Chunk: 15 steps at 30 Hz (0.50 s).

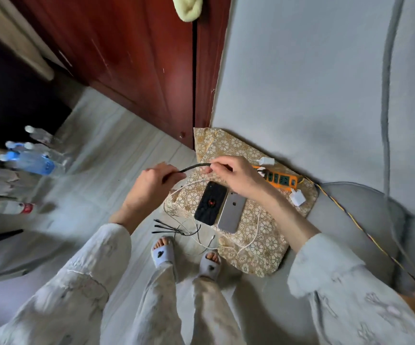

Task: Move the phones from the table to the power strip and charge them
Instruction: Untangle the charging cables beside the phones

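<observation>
Two phones lie face down side by side on a gold floral cloth (258,242): a black phone (210,206) with a red emblem and a grey phone (231,211). Beyond them sits an orange power strip (281,179). A black cable (192,167) stretches between my hands above the phones. My left hand (154,183) grips one end of it and my right hand (236,176) pinches the other end. A white cable (253,235) loops over the cloth. Two white chargers lie near the strip, one (266,161) behind it and one (297,197) in front.
Black multi-tip cable ends (169,227) and thin wires hang off the cloth's near edge above my slippered feet (162,250). Several plastic bottles (29,160) stand on the floor at left. A red wooden door (131,58) rises behind. A striped cord (365,232) runs right from the strip.
</observation>
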### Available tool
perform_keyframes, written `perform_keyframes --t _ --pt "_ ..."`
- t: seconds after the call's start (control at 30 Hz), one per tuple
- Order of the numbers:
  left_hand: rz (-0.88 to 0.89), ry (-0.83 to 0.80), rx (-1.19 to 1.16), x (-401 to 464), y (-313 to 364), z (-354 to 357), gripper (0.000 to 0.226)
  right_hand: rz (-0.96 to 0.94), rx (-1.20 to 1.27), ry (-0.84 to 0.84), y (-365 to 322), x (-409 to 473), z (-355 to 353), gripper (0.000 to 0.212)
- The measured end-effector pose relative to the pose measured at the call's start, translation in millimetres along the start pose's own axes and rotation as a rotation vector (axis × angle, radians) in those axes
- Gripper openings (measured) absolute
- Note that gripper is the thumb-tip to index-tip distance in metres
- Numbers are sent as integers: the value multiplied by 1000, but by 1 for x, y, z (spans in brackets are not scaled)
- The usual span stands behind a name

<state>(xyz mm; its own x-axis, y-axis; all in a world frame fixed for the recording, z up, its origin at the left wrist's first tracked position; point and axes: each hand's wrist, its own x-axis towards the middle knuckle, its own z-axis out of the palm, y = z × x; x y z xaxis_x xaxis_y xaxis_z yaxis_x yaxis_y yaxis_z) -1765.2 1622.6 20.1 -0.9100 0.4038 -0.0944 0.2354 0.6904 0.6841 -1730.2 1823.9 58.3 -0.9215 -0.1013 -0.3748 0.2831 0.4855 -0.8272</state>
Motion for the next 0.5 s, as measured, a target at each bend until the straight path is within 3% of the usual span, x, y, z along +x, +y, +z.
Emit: perform_keyframes --t 0.2,0.33,0.5 --pt "-107 -219 -26 -36 10 -13 13 88 435 212 -1 -32 -43 24" --pt "-131 -132 -6 -52 17 -29 16 128 290 179 -2 -52 -50 24" --pt "23 33 47 -55 45 -52 18 130 -29 -99 -32 -61 -37 36"
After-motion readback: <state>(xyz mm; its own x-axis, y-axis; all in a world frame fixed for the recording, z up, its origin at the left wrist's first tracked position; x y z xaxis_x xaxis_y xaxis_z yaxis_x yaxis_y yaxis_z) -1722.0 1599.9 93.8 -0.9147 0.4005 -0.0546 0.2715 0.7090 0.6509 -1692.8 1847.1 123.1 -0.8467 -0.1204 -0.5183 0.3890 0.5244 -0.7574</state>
